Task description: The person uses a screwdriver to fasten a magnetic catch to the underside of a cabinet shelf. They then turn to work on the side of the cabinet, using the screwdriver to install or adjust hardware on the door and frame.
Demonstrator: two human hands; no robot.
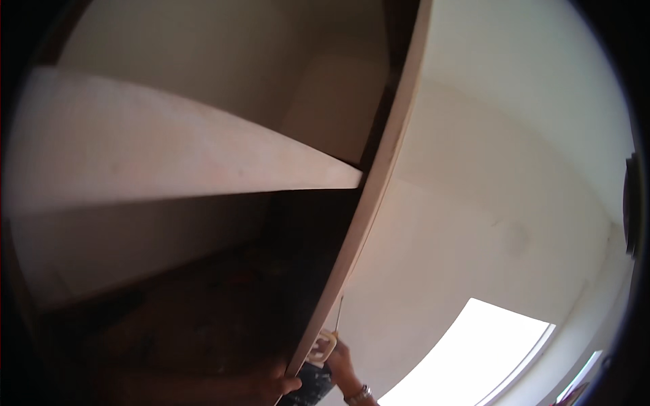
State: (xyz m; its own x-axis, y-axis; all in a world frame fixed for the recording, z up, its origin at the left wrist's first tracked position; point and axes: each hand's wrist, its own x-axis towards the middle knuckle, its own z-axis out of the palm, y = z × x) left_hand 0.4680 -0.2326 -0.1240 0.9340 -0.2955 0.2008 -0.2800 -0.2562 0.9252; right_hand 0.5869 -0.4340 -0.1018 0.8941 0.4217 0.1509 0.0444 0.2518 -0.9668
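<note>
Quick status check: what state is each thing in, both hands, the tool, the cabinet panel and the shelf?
Left hand: gripping the lower front edge of the panel.
Right hand: closed around the tool, wristwatch on the wrist.
Tool: held up against the panel, thin shaft pointing upward.
Upright panel: standing, edge toward camera.
Shelf: fitted horizontally, bare.

Left hand [279,386] mostly hidden behind pale curved wooden panel edge [352,237]; right hand's [342,362] small cream tool [323,346] too blurred to identify.
</note>
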